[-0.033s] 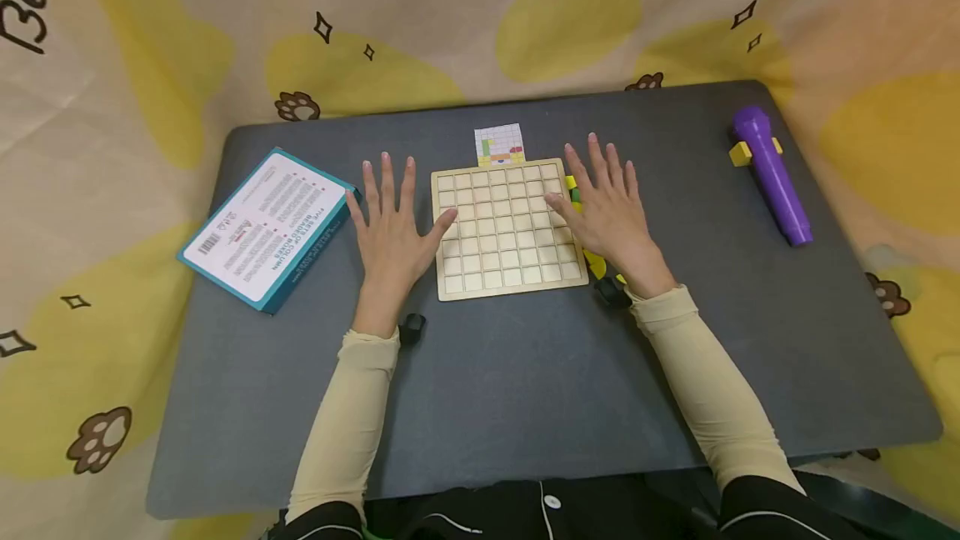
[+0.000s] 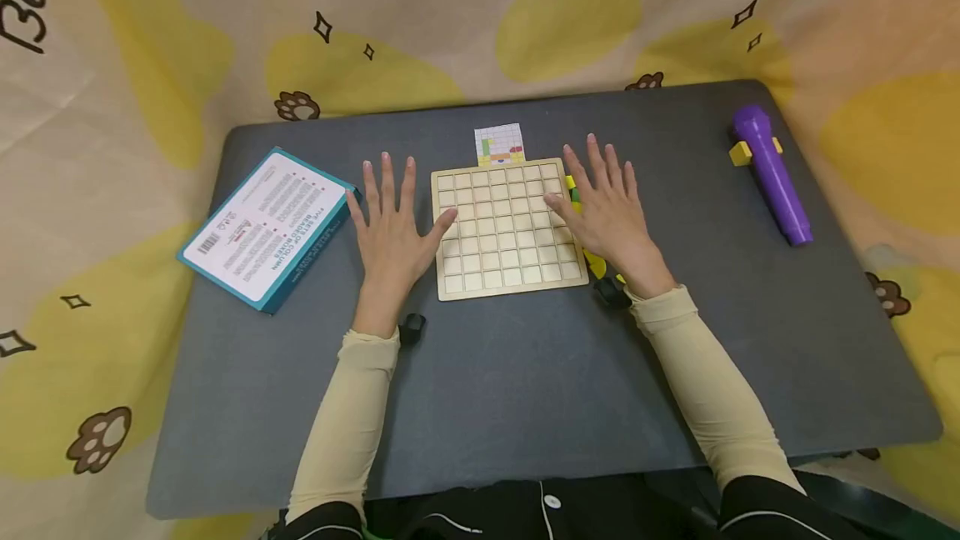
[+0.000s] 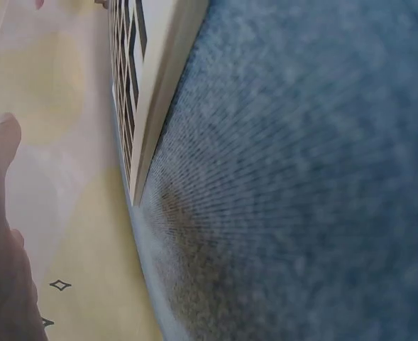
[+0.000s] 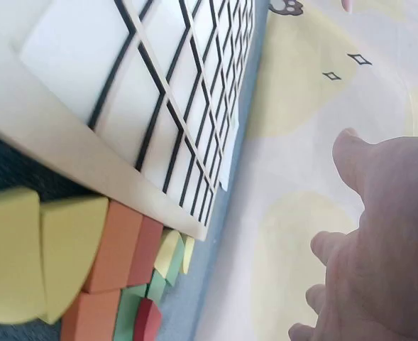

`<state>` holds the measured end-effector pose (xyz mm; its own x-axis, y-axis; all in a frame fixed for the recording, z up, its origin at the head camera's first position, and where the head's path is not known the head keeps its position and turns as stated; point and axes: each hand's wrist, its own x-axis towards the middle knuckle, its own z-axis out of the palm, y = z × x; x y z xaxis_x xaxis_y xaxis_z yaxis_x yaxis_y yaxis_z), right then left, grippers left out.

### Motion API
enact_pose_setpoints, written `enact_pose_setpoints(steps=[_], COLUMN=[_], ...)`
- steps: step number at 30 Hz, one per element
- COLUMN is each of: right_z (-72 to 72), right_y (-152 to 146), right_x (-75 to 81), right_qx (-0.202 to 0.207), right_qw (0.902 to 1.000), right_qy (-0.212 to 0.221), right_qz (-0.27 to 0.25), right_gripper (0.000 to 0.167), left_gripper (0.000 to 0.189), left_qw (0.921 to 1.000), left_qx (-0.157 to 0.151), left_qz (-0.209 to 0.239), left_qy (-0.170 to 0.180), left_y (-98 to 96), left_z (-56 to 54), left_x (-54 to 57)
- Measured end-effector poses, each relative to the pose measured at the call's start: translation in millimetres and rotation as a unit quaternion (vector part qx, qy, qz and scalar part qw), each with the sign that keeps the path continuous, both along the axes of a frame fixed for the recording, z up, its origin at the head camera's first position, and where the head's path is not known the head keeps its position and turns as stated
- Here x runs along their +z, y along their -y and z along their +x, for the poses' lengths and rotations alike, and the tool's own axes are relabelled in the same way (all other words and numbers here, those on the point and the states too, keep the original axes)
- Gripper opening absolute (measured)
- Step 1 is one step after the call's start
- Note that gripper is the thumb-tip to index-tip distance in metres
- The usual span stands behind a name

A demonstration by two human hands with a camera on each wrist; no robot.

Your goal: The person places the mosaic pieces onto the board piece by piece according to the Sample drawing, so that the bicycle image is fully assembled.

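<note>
A square wooden grid board [image 2: 498, 244] with pale square cells lies flat on the grey table, between my two hands. My left hand [image 2: 393, 250] is held with its fingers spread, its thumb overlapping the board's left edge in the head view. On the other side my right hand [image 2: 613, 222] has its fingers spread too, thumb over the board's right edge. Neither hand holds anything. Beneath the right hand and partly hidden by it, small coloured blocks line the board's side; the right wrist view shows yellow curved blocks [image 4: 70, 249], orange blocks [image 4: 115, 245] and a red block [image 4: 147, 320].
A small printed card [image 2: 499, 140] with a coloured grid pattern lies at the board's far edge. To the left is a teal and white box [image 2: 266, 227]. A purple microphone-shaped object [image 2: 776, 182] rests at the right, with a yellow block [image 2: 740, 154] beside it.
</note>
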<state>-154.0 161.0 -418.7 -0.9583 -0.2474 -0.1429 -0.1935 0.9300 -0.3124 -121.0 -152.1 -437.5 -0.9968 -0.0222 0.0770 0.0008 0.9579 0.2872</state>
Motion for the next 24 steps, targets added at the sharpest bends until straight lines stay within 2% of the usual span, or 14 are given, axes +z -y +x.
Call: enact_pose_setpoints(steps=[5,12,18,21,24], right_z=[0.6,-2.1,-7.3,-12.5,-18.2], right_y=[-0.5,-10.6,-19.9,-24.5,-29.1], right_x=[3.0,12.0,15.5,14.2,9.6], right_qx=[0.001,-0.018,-0.024,-0.018,-0.017], right_qw=[1.0,0.9988,0.9978,0.9965,0.9941], right_qy=[0.0,-0.018,-0.002,0.019,0.043], right_qz=[-0.01,-0.041,-0.062,-0.08,-0.098], right_gripper=[0.081,0.082,0.078,0.07,0.049], left_gripper=[0.098,0.097,0.096,0.092,0.076], left_qw=[1.0,0.9999,0.9996,0.9989,0.9953], left_qx=[-0.004,0.002,-0.008,-0.015,-0.027], left_qz=[0.005,0.013,0.027,0.044,0.083], left_qy=[0.003,0.004,0.004,0.013,0.041], left_y=[1.5,5.2,4.4,4.2,4.1], left_z=[1.5,2.2,0.8,0.8,1.9], left_x=[-2.1,-2.4,-2.0,-2.1,-2.5])
